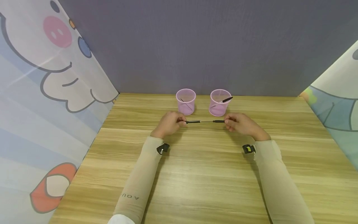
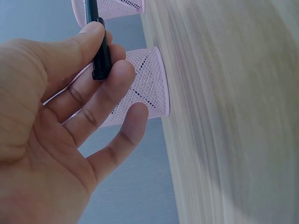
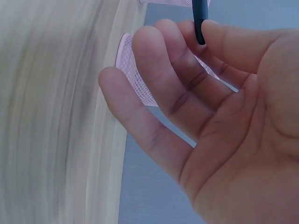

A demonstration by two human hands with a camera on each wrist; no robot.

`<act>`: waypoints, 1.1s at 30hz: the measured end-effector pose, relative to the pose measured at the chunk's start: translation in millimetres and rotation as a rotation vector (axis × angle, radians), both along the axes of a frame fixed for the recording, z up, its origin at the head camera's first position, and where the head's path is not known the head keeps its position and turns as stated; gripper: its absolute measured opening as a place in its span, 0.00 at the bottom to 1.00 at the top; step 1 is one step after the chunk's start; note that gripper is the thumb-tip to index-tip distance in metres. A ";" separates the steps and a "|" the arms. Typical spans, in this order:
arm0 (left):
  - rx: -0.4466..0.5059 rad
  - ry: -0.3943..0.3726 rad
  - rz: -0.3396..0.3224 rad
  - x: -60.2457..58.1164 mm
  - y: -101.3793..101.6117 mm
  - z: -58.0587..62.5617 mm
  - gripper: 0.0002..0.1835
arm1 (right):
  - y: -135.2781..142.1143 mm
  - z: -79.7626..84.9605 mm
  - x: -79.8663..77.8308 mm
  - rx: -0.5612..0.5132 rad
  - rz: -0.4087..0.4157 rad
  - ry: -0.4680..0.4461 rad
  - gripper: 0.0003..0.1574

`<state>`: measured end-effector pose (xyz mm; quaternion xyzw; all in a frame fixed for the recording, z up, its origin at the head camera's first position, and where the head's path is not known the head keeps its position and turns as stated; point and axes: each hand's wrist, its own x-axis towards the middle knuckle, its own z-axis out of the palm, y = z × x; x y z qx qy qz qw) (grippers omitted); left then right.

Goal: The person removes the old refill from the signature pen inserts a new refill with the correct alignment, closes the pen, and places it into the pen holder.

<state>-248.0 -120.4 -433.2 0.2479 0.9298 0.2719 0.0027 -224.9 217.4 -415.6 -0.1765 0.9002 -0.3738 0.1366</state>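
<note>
My left hand (image 1: 169, 123) pinches a black pen barrel with a clip (image 2: 102, 60) between thumb and fingers, the little finger spread away. Opposite it, my right hand (image 1: 242, 124) holds the black pen front section (image 1: 218, 121) by its tapered end, thumb against fingertips. From that section a thin refill (image 1: 207, 121) points left, its end close to the barrel's open end. Both parts lie nearly in one line above the wooden table, just in front of two pink mesh cups. The fingers hide the outer ends of both parts in the head view.
The left pink cup (image 1: 185, 107) holds thin dark sticks. In the right pink cup (image 1: 217, 109) leans a black-ended pen part (image 1: 227, 99), poking past the rim. A grey wall (image 1: 207, 46) rises behind the wooden table (image 1: 204, 180); printed cartoon sheets hang at both sides.
</note>
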 end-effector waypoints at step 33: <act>0.017 -0.026 0.028 -1.2 -6.3 0.3 0.03 | 5.2 0.3 -0.9 0.028 -0.027 0.009 0.14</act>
